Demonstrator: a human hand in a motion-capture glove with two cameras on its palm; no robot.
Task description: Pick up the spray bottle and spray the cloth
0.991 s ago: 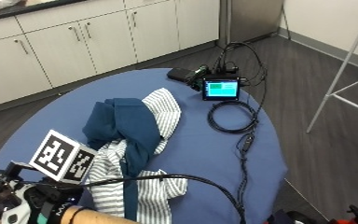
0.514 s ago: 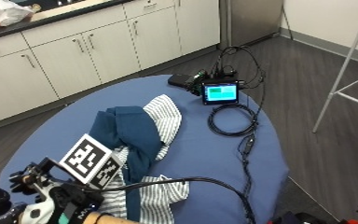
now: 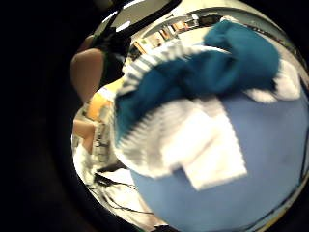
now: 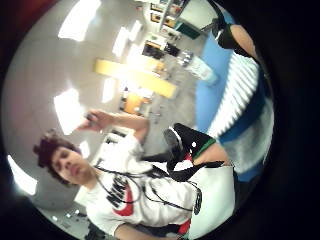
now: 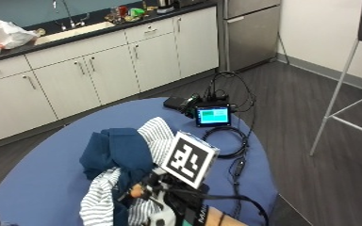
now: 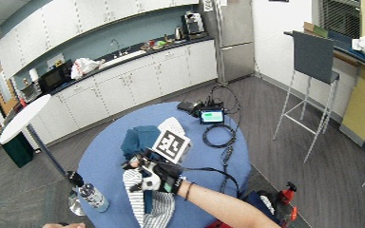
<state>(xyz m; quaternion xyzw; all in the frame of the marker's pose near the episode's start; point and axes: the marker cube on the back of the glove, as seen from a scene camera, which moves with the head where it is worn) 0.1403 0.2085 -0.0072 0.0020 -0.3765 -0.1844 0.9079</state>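
Gloved right hand (image 6: 152,178) hovered over the cloth (image 5: 126,160) on the blue table (image 5: 49,188); finger state could not be told. Bottle (image 6: 94,197) stood well apart at the table's edge.

Under my gloved hand (image 5: 159,207): soft matt cloth (image 5: 121,155), teal and striped; matt blue table (image 5: 49,174); clear plastic spray bottle (image 6: 94,197).

Outside views overhead — palm views close.
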